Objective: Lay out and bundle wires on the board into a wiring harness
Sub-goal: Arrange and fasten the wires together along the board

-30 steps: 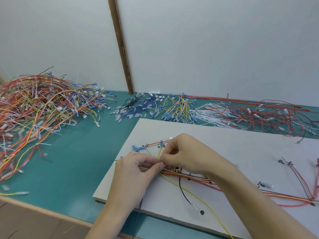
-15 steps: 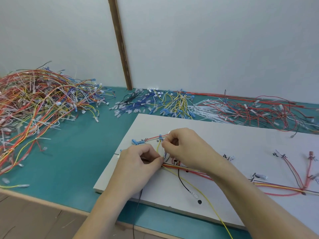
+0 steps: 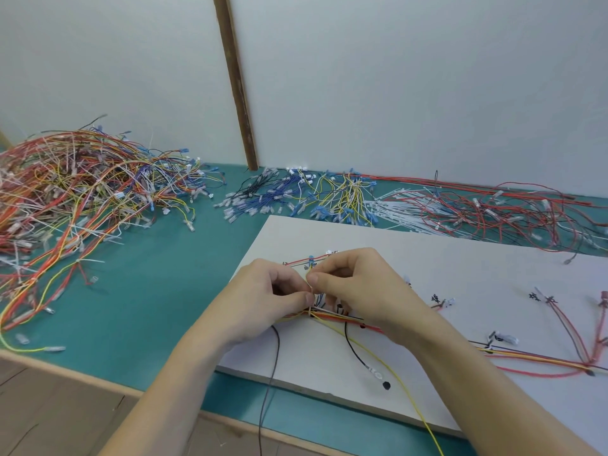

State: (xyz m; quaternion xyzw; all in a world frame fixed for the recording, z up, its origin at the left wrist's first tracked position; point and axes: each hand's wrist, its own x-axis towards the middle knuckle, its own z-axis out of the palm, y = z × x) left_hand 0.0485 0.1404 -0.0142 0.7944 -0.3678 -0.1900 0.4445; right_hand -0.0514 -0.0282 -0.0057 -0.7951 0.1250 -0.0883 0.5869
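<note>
- The left hand (image 3: pixel 263 301) and right hand (image 3: pixel 355 287) are meeting over the white board (image 3: pixel 460 268), fingers curled, thumbs and forefingers pinching at one spot on the wire bundle (image 3: pixel 329 315).
- What they are pinching is too small to tell, possibly a tie.
- The bundle is lying along the board, running rightwards.
- Loose wires (image 3: pixel 75 199) are lying heaped on the green table (image 3: pixel 148 307).

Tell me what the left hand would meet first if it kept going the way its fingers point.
The left hand points toward the right hand; their fingertips nearly touch over the wire bundle.
</note>
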